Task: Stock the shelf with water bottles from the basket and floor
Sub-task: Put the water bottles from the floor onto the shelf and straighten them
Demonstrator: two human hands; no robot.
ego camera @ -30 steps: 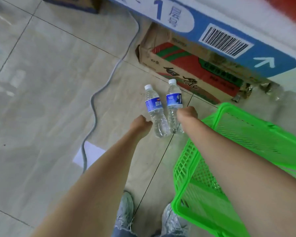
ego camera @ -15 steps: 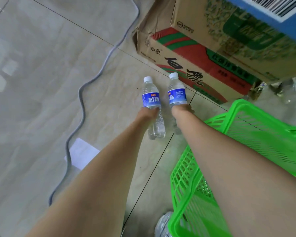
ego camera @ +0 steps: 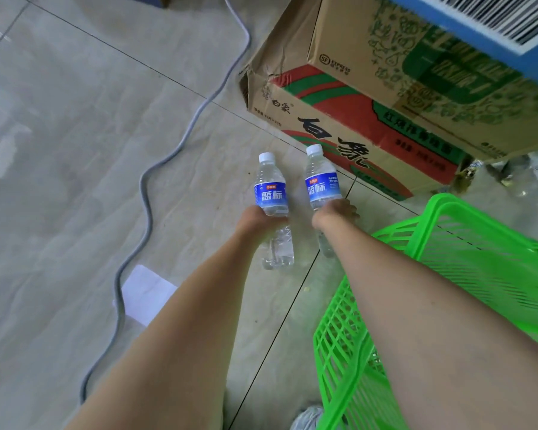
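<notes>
Two clear water bottles with blue labels and white caps stand side by side on the tiled floor. My left hand (ego camera: 261, 220) is wrapped around the middle of the left bottle (ego camera: 271, 193). My right hand (ego camera: 334, 212) grips the right bottle (ego camera: 320, 181) just under its label. The fingers of both hands are mostly hidden behind the wrists. A bright green plastic basket (ego camera: 348, 346) sits to the right under my right forearm; what lies inside it is hidden by my arm.
A printed cardboard box (ego camera: 339, 125) lies on the floor just behind the bottles, with a second carton (ego camera: 416, 72) on top. A grey cable (ego camera: 146, 193) snakes across the floor at left, over a white paper (ego camera: 146, 293). My shoe (ego camera: 308, 418) shows at bottom.
Both hands reached forward from the bottles' bases and closed around their middles. The view has moved closer to the floor and boxes.
</notes>
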